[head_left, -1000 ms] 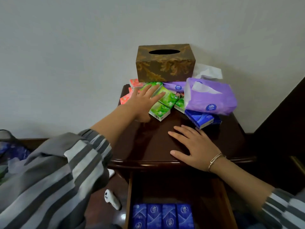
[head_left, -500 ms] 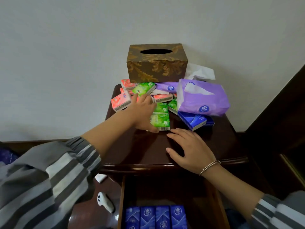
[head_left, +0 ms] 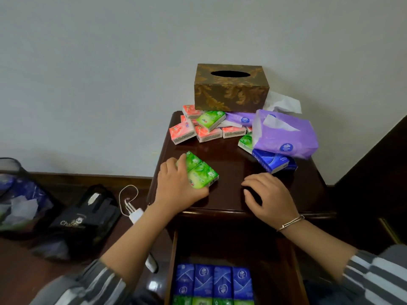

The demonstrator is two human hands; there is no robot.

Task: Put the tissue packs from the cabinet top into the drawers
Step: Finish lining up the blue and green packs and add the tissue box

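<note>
My left hand [head_left: 176, 186] grips two green tissue packs [head_left: 201, 171] at the front left of the dark cabinet top [head_left: 231, 159]. My right hand [head_left: 267, 198] rests on the cabinet top near its front edge, fingers loosely curled and holding nothing. Several red packs [head_left: 208, 134] and a green pack [head_left: 211, 120] lie in a pile at the back. Another green pack [head_left: 246, 142], a blue pack [head_left: 273, 162] and a large purple tissue pack [head_left: 284, 135] sit at the right. The open drawer [head_left: 293, 271] below holds a row of blue packs [head_left: 212, 281] with green packs in front of them.
A brown patterned tissue box [head_left: 231, 89] stands at the back against the wall. On the floor to the left lie a black bag [head_left: 81, 219], a white charger with cord [head_left: 134, 213] and a mesh bin [head_left: 19, 199]. Dark furniture stands at the right.
My left hand has pulled two green packs from the pile toward the front left of the cabinet top. My right hand's fingers have curled slightly. The camera view has shifted left.
</note>
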